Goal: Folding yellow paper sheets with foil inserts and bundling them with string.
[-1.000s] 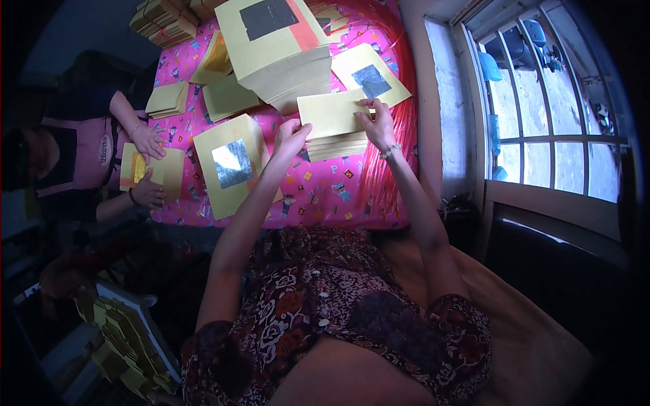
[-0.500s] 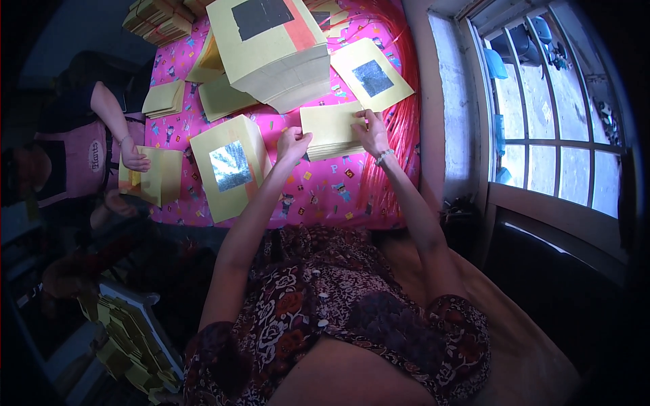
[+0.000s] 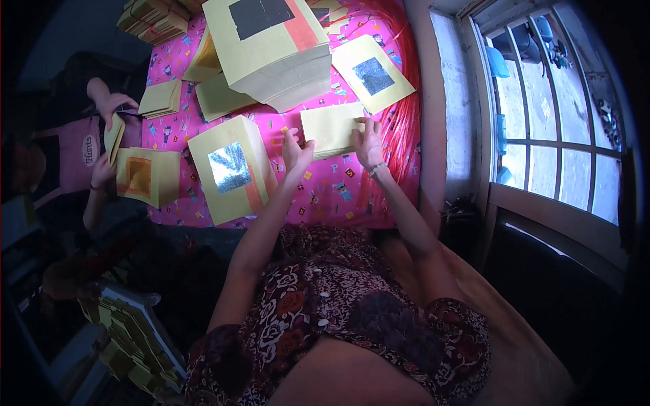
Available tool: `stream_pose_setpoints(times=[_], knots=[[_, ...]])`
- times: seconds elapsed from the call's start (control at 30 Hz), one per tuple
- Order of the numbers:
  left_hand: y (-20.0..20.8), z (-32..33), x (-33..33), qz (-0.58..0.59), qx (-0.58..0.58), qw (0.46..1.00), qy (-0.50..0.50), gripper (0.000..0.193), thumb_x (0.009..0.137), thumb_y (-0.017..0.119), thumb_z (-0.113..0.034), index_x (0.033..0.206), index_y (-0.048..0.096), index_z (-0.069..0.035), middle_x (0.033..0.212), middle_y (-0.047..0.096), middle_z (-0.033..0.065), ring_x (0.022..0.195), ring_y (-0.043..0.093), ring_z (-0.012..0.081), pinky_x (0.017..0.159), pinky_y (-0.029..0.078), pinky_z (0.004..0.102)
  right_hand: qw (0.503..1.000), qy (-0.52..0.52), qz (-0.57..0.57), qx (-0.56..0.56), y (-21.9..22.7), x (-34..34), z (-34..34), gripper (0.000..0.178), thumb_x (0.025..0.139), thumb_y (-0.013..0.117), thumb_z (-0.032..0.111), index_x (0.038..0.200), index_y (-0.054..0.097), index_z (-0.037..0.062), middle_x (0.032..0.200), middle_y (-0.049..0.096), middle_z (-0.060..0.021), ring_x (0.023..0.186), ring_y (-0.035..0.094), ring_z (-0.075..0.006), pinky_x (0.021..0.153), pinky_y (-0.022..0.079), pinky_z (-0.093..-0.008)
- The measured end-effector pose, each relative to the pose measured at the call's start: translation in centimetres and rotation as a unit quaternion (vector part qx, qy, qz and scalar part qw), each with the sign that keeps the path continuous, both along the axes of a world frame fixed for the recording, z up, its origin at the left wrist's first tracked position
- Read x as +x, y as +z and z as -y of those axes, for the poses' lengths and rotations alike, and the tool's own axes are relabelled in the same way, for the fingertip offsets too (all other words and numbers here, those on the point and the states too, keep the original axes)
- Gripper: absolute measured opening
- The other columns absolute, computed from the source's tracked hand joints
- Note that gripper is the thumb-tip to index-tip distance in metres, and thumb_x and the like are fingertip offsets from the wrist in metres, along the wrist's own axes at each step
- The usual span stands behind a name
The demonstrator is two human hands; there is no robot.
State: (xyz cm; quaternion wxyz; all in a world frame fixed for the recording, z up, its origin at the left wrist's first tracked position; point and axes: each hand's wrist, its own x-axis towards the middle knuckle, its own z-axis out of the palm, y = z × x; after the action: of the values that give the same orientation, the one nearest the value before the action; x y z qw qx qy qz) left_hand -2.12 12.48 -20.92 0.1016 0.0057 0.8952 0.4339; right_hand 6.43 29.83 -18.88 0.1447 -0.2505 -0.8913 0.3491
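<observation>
In the head view, a small pile (image 3: 330, 130) of matte yellow paper, oblong and flat-topped, lies on the bench (image 3: 338, 196) between the two grips. The left grip (image 3: 296, 150) is open at the pile's left end, thumb and fingers spread. The right grip (image 3: 369, 143) curls its fingers at the pile's right end; whether it pinches the paper I cannot tell.

Smooth, printed pink plastic-looking cloth shows between the pile and the bench's near edge, leaving room on the near side of both grips. Beyond the grips, a tall block (image 3: 274, 74) of paper narrows the room. Glossy red strands (image 3: 408, 128) run just right of the right grip.

Two shiny silver squares show: one on a thick stack (image 3: 233, 169) left of the left grip, one on a sheet (image 3: 372, 74) beyond the right grip. Farther left, a co-worker's two hands (image 3: 103, 172) hold one folded paper (image 3: 114, 139).
</observation>
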Motion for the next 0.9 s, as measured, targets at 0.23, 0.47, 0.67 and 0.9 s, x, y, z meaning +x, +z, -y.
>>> stream_pose_setpoints(times=[0.23, 0.47, 0.67, 0.9], knots=[[-0.3, -0.3, 1.8, 0.063, 0.025, 0.996, -0.066, 0.045, 0.09, 0.057, -0.019, 0.131, 0.052, -0.003, 0.104, 0.067, 0.021, 0.101, 0.064, 0.0321, 0.088, 0.049, 0.0411, 1.0, -0.002, -0.01, 0.005, -1.6, 1.4, 2.0, 0.054, 0.093, 0.046, 0.005, 0.143, 0.027, 0.0003, 0.132, 0.039, -0.0288, 0.12, 0.046, -0.0438, 0.103, 0.041, -0.0459], [0.6, -1.2, 2.4, 0.087, -0.007, 0.996, -0.021, 0.035, 0.093, 0.049, -0.023, 0.118, 0.057, 0.0, 0.103, 0.065, 0.0253, 0.098, 0.063, 0.04, 0.087, 0.048, 0.0453, 0.999, 0.042, 0.012, -0.028, -1.5, 1.4, 1.2, 0.057, 0.094, 0.043, 0.007, 0.146, 0.022, 0.0009, 0.133, 0.038, -0.0295, 0.12, 0.046, -0.0446, 0.103, 0.041, -0.0455], [0.3, -0.8, 4.3, 0.083, 0.049, 0.995, 0.012, 0.034, 0.095, 0.049, -0.024, 0.116, 0.058, 0.001, 0.095, 0.065, 0.0242, 0.087, 0.064, 0.035, 0.078, 0.049, 0.0429, 0.998, 0.063, 0.005, -0.009, -1.9, 1.6, 0.7, 0.057, 0.094, 0.044, 0.006, 0.146, 0.022, 0.0013, 0.133, 0.038, -0.0296, 0.122, 0.045, -0.0443, 0.106, 0.038, -0.0462], [-0.8, 0.1, 5.0, 0.115, 0.283, 0.95, 0.067, 0.036, 0.097, 0.056, -0.019, 0.126, 0.058, 0.002, 0.099, 0.067, 0.0049, 0.086, 0.058, 0.0078, 0.074, 0.047, 0.0253, 0.995, 0.068, 0.018, -0.072, -0.8, 1.4, 0.6, 0.056, 0.093, 0.044, 0.005, 0.146, 0.025, 0.003, 0.134, 0.039, -0.0269, 0.124, 0.044, -0.0429, 0.11, 0.034, -0.0451]])
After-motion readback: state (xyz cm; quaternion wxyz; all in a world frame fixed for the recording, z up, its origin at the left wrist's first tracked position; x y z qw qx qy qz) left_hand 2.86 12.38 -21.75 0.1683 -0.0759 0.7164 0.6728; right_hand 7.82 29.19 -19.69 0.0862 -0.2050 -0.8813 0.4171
